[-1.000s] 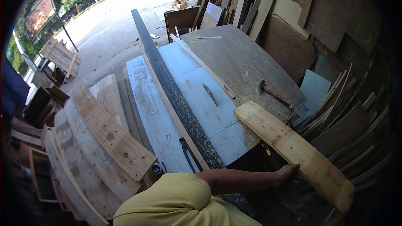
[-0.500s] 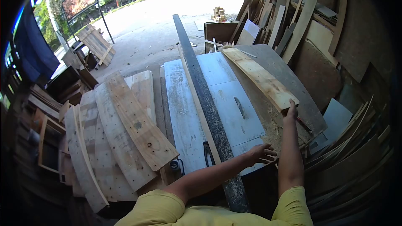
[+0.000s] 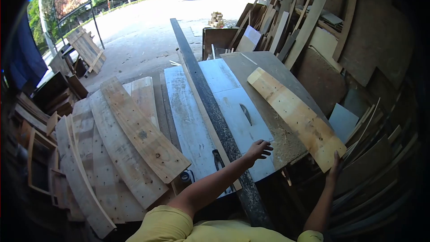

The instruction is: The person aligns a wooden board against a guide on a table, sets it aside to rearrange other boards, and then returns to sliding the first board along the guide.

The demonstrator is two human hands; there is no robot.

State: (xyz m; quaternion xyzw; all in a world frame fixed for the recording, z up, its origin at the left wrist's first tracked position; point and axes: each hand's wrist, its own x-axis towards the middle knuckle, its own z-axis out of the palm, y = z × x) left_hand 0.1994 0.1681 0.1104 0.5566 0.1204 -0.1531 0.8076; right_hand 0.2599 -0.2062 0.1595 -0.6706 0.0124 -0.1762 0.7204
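Observation:
My right hand (image 3: 334,166) grips the near end of a wooden plank (image 3: 298,118), its pale face tilted towards me. The plank slants over the brown right part of the worktable (image 3: 286,67). My left hand (image 3: 260,150) hovers above the white table panel (image 3: 230,101) with fingers stretched apart, holding nothing. Close by it runs a long dark beam (image 3: 204,83), with a thin wood strip (image 3: 199,96) along its left side. A curved saw blade (image 3: 246,114) sticks up through the white panel. Black-handled pliers (image 3: 217,159) lie left of the strip.
Several planks (image 3: 139,130) are stacked on the left, beside a small tape measure (image 3: 186,177). Sawdust (image 3: 284,145) covers part of the brown board. Boards and sheets (image 3: 313,76) lean along the right side. A pile of short blocks (image 3: 216,19) stands outside on the ground.
My right hand has pulled the plank towards me and to the right, and its face has turned up to view. My left hand has shifted left and forward. The whole view has swung slightly right.

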